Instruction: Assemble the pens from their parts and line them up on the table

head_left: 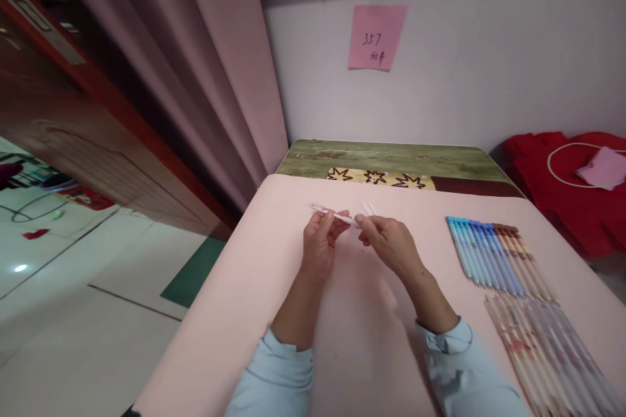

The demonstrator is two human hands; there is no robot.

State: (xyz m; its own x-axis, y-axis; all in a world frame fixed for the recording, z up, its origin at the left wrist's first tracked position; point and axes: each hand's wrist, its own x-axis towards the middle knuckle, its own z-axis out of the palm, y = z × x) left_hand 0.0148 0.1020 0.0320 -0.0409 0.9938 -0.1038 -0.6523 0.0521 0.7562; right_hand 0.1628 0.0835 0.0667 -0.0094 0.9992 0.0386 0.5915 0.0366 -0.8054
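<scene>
A slim pale pen [319, 209] with pinkish markings lies across the fingers of my left hand [320, 244], which is closed around its barrel. The pen points up and to the left. At its other end, my right hand [388, 241] pinches near the tip with thumb and forefinger. Several thin white sticks [368, 208] stick out beyond the right hand's fingers; their lower parts are hidden, and I cannot tell just what they are. Both hands are held over the pink table cover [362, 352].
To the right lie a row of blue and brown-topped pens [489, 254] and a nearer row of pale pens [548, 352]. A red cloth [552, 176] is beyond the right edge. A pink note [376, 38] hangs on the wall; a curtain [210, 45] and wooden door [98, 111] stand left.
</scene>
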